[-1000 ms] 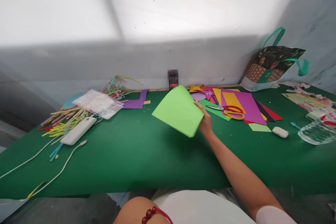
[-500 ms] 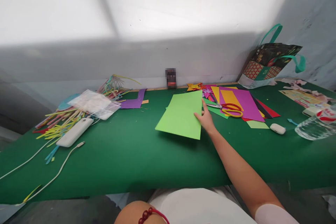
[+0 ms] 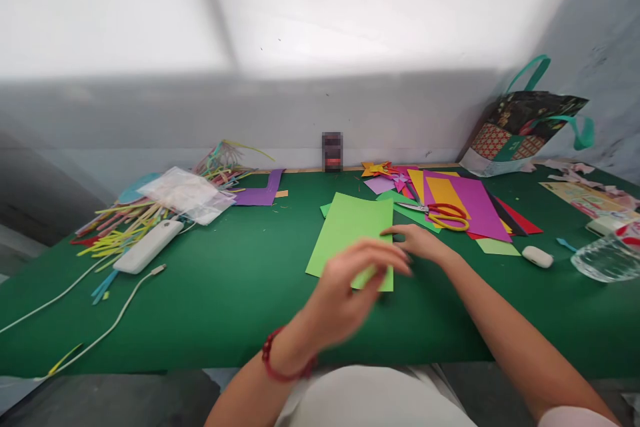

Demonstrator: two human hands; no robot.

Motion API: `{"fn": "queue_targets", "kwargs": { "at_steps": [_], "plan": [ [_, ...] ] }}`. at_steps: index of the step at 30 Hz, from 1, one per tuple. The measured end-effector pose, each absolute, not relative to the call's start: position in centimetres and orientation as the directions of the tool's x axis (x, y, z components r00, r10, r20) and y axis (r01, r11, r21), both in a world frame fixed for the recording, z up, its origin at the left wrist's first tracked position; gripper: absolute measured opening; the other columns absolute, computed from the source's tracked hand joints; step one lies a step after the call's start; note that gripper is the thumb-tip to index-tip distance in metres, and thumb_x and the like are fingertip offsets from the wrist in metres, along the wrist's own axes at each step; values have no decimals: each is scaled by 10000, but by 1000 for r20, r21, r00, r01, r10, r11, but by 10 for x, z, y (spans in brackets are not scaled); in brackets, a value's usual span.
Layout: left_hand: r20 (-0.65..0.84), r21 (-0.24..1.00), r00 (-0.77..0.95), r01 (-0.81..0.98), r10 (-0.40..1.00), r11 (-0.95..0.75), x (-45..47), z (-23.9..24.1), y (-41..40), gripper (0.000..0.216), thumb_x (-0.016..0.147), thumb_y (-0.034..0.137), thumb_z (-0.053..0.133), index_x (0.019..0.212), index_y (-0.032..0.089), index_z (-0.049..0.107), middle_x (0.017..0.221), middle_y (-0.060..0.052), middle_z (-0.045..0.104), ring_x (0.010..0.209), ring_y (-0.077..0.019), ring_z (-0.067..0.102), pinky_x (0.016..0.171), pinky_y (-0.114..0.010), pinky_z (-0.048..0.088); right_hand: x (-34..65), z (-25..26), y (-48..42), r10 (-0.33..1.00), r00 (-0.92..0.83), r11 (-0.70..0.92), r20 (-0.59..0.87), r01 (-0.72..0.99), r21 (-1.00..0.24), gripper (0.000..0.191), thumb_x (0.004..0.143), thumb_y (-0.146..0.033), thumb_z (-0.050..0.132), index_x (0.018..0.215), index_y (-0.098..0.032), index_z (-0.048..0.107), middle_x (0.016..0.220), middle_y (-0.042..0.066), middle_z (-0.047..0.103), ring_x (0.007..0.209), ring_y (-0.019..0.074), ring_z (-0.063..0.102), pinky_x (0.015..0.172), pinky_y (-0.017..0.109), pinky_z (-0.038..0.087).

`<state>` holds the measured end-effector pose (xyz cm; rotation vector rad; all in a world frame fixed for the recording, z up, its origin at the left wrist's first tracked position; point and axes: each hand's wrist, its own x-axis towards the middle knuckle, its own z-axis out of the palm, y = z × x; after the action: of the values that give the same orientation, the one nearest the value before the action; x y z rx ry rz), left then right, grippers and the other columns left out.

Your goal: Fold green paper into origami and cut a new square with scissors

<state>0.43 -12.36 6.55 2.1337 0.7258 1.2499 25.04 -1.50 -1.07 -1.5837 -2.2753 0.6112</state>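
Left hand point(image 3: 345, 293), nearest, blurred, wears a red beaded bracelet point(image 3: 269, 345); it hangs over the near part of the light green sheet point(image 3: 353, 227), fingers loosely bent, thumb apart, nothing seen in its grasp. Right hand point(image 3: 423, 243) is at the sheet's right edge, fingers reaching out flat; cannot tell if they pinch the paper or just rest by it. Sheet lies on the green tabletop point(image 3: 225, 320), in front of the person, near middle, partly covered by the left hand.

Near left: white cable point(image 3: 131, 311), plug end free, then white power bank point(image 3: 150, 247) beside a heap of coloured paper strips point(image 3: 110, 233). Clear plastic bag point(image 3: 187, 195) lies on the heap.

Right side: clear plastic bottle point(image 3: 605, 257) on its side, red on its label, with white earbud case point(image 3: 537, 256) to its left. Scissors point(image 3: 431, 209), one red and one yellow handle, lie over the coloured papers, touching a magenta sheet point(image 3: 480, 210).

Farther back: purple L-shaped paper point(image 3: 257, 197) left of centre, orange paper star point(image 3: 376, 169) right of centre. Pixelated dark object point(image 3: 333, 152) stands by the wall point(image 3: 150, 113). Patterned tote bag point(image 3: 510, 140), teal handles, leans in the far right corner.
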Motion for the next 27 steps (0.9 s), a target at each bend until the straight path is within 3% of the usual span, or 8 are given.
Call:
{"fn": "queue_targets", "kwargs": {
  "at_steps": [3, 6, 9, 12, 15, 17, 20, 27],
  "plan": [
    [465, 525, 266, 685, 844, -505, 5, 36, -51, 376, 906, 155, 327, 1224, 175, 525, 1297, -134, 523, 1249, -236, 442, 1055, -428, 334, 256, -13, -15, 933, -359, 346, 37, 861, -374, 295, 733, -233, 595, 991, -309, 715, 967, 40, 674, 795, 214, 634, 590, 271, 473],
    [141, 297, 215, 922, 966, -249, -7, -3, -10, 480, 885, 131, 347, 1362, 165, 389, 1480, -156, 290, 1384, -288, 203, 1105, -526, 168, 261, -18, -12, 904, -414, 427, 111, 854, -296, 285, 730, -224, 604, 972, -307, 729, 882, 63, 648, 753, 208, 620, 581, 284, 476],
    [-80, 237, 234, 948, 969, -210, -17, -30, -4, 471, 922, 213, 290, 1387, 251, 361, 1517, -114, 209, 1400, -287, 138, 1092, -566, 127, 265, -21, -11, 850, -481, 526, 213, 792, -310, 227, 735, -243, 607, 911, -287, 744, 1008, 93, 633, 941, 267, 593, 767, 389, 483],
    [-95, 240, 259, 943, 961, -230, -17, -37, -9, 481, 931, 240, 234, 1397, 297, 338, 1521, -75, 210, 1400, -273, 147, 1092, -565, 114, 261, -19, -8, 804, -551, 578, 225, 634, -514, 198, 777, -336, 568, 845, -266, 740, 1139, 77, 615, 1064, 266, 548, 896, 415, 429],
    [-105, 228, 286, 939, 953, -256, -15, -36, -8, 483, 926, 253, 247, 1397, 326, 329, 1521, -53, 214, 1399, -276, 151, 1086, -575, 115, 251, -12, 2, 850, -520, 417, 86, 563, -714, 304, 768, -490, 544, 724, -221, 679, 821, 44, 656, 814, 215, 591, 746, 346, 464],
    [-120, 212, 291, 941, 949, -262, -15, -34, -6, 485, 926, 248, 250, 1398, 323, 328, 1523, -54, 208, 1401, -273, 142, 1086, -574, 115, 242, -8, 13, 907, -419, 318, 32, 636, -703, 391, 726, -570, 544, 576, -209, 540, 586, -11, 510, 623, 170, 500, 591, 299, 408],
    [-132, 199, 288, 945, 948, -260, -16, -30, -6, 495, 919, 205, 245, 1401, 268, 339, 1525, -81, 193, 1402, -277, 133, 1090, -565, 113, 230, -4, 32, 936, -353, 266, 0, 704, -659, 504, 667, -618, 566, 522, -212, 305, 535, -55, 288, 536, 111, 325, 514, 260, 269],
    [-130, 180, 313, 940, 941, -289, -18, -30, -11, 661, 786, -14, 332, 1407, 213, 320, 1529, -111, 150, 1403, -274, 119, 1092, -553, 117, 214, 1, 56, 926, -325, 179, -192, 827, -533, 504, 683, -596, 565, 539, -212, 273, 560, -49, 279, 542, 107, 284, 519, 267, 198]
  ]
}}
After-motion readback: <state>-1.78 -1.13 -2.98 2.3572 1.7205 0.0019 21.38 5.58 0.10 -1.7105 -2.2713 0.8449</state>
